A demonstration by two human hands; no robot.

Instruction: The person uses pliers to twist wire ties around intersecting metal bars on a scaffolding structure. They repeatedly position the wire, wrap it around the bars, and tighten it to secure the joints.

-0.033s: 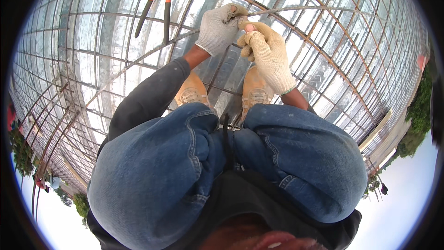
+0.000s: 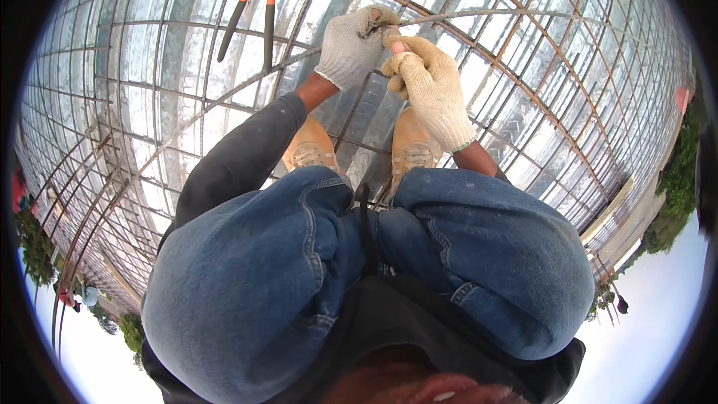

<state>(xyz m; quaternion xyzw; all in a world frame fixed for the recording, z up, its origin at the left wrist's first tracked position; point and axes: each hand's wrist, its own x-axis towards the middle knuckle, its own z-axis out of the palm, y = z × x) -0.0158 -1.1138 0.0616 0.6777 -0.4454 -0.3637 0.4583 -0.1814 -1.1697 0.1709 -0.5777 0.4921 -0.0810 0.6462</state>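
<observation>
My left hand (image 2: 353, 46), in a pale grey knit glove, is closed with its fingers curled around a small bunch of thin tie wire (image 2: 384, 32). My right hand (image 2: 432, 82), in a cream glove with the thumb tip bare, pinches at the same wire from the right side. Both hands meet just above a steel reinforcing bar (image 2: 479, 13) that curves across the mesh. A pair of pincers (image 2: 258, 11) with black and orange handles lies on the bars left of my left hand, jaws at the upper edge.
Crossed reinforcing bars (image 2: 550, 116) spread over shiny corrugated metal decking (image 2: 176, 22). My tan boots (image 2: 413, 151) stand among the bars below my hands, with my knees bent in front. Bar ends (image 2: 82, 232) rise at the left. A timber edge (image 2: 607, 211) runs at the right.
My right hand has shifted very slightly left and down. My left hand and the pincers are practically where they were.
</observation>
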